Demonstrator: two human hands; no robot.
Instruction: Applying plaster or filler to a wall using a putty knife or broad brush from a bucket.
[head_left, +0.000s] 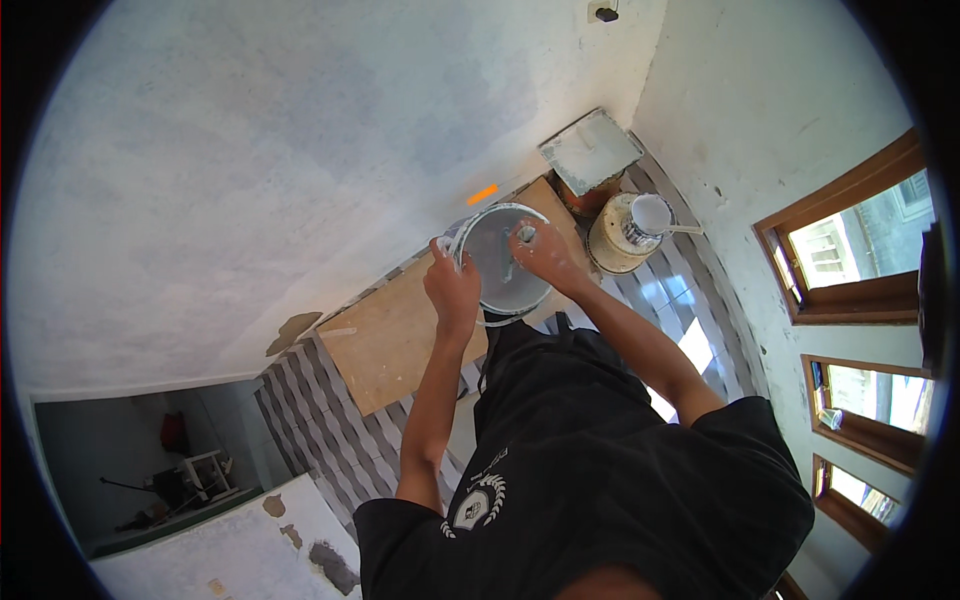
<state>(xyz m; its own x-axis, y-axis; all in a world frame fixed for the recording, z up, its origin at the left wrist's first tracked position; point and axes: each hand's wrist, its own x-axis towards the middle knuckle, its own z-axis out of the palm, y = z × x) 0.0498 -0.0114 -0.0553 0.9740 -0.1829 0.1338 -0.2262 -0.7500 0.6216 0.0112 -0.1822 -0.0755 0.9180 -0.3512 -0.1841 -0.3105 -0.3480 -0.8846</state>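
A white bucket (pixel 492 262) with grey paint inside stands on a sheet of cardboard (pixel 400 335) by the wall. My left hand (pixel 452 283) grips the bucket's left rim. My right hand (pixel 538 252) is over the bucket's right side, closed on a stick-like tool (pixel 512 262) that reaches down into the paint. Both forearms stretch forward from my black shirt.
A second, cream-coloured bucket (pixel 622 235) with a white lid stands to the right. A square paint tray (pixel 590 150) lies beyond it in the corner. The floor has striped tiles (pixel 320 420). Wooden window frames (pixel 850 250) line the right wall. A doorway (pixel 150 470) opens at lower left.
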